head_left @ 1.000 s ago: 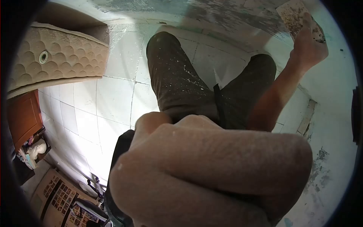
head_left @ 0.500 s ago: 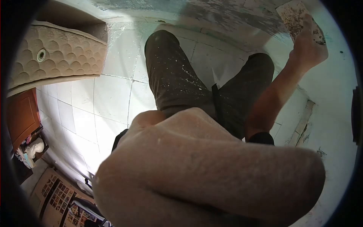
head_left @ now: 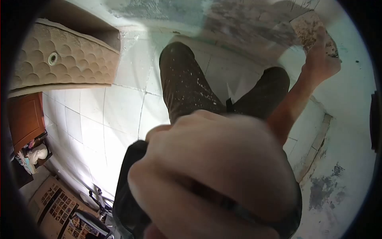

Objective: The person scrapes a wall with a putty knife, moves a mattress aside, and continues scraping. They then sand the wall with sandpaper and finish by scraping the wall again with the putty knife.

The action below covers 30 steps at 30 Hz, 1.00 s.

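Note:
My right hand (head_left: 323, 63) is stretched to the upper right, its fingers closed on a flat rectangular scraper (head_left: 307, 28). The scraper's pale face is blotched with brown specks and lies against the wall (head_left: 254, 20), beside a grey, scuffed patch. One finger is laid along its face. My left hand (head_left: 211, 159) fills the lower middle of the view, very close to the camera and partly blurred. Its fingers are curled in; whatever they may hold is hidden. Below it show my dark trousers (head_left: 185, 87), dotted with white flecks.
A quilted mattress (head_left: 65, 59) stands at the left. Under it are a brown wooden cabinet (head_left: 26, 119) and a heap of cloth (head_left: 36, 155). A chair (head_left: 89, 219) and a picture-covered board (head_left: 49, 199) are at lower left. Pale tiles (head_left: 121, 107) cover the floor.
My left hand has drawn in and turned before the camera; its forearm no longer spans the lower right. My right hand and the scraper have shifted slightly lower in view.

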Tool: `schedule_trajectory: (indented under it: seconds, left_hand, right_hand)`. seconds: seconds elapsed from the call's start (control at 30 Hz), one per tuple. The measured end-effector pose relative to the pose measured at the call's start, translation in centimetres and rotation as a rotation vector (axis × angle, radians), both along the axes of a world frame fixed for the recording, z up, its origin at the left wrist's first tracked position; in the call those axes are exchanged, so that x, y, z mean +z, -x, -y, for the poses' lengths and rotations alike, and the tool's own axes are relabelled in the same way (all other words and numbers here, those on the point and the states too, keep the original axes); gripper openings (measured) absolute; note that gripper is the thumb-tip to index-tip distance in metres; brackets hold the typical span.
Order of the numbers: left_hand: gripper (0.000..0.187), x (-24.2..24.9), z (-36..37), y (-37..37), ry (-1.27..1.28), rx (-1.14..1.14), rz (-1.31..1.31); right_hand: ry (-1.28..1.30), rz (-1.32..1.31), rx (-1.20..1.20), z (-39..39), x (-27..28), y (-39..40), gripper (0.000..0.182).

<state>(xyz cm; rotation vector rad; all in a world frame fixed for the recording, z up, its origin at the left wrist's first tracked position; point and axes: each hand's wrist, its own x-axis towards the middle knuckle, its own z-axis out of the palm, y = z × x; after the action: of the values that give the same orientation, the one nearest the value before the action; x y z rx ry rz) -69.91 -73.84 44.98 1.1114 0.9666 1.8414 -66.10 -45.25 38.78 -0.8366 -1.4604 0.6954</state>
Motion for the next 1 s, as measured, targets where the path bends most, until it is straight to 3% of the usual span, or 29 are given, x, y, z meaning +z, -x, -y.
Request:
schedule_trajectory:
  seconds: [0.13,0.33,0.57,0.6,0.67,0.73,0.8,0.87,0.93,1.0]
  left_hand:
    - [0.039,-5.0,-0.7,0.8,-0.303,0.366,-0.06]
    - [0.042,-9.3,-0.7,0.1,-0.345,0.873,-0.075]
    - [0.041,-8.6,0.2,0.4,-0.176,0.869,-0.305]
    - [0.043,-9.0,0.2,0.6,-0.213,0.8,-0.215]
    - [0.043,-9.5,0.2,1.0,-0.262,0.718,-0.242]
    - [0.043,-9.8,0.0,1.7,-0.309,0.61,-0.356]
    - [0.044,-9.3,-0.6,1.3,-0.348,0.496,-0.441]
    - [0.032,-8.2,-1.6,0.9,-0.4,0.346,-0.466]
    - [0.029,-7.5,-2.5,1.1,-0.436,0.219,-0.511]
    - [0.03,-6.8,-3.4,1.1,-0.431,0.232,-0.271]
  right_hand:
    - [0.061,0.02,-0.051,-0.1,0.4,0.1,0.027]
    - [0.084,0.16,-0.119,0.2,0.6,-0.2,0.031]
    - [0.151,0.205,-0.104,0.3,1.2,-0.1,0.029]
    - [0.137,0.18,-0.111,0.3,1.1,-0.1,0.029]
    - [-0.013,0.189,-0.047,-0.3,-0.2,-0.1,0.026]
    - [-0.63,0.528,-0.197,-1.4,-2.9,-0.5,0.018]
    - [-0.292,-0.02,-0.104,0.2,-4.2,1.9,0.019]
    - [-0.098,-0.138,-0.003,0.5,-6.5,2.5,0.017]
    - [-0.123,-0.132,-0.064,1.0,-6.4,2.8,0.016]
    - [-0.127,-0.108,-0.098,0.7,-5.8,2.5,0.015]
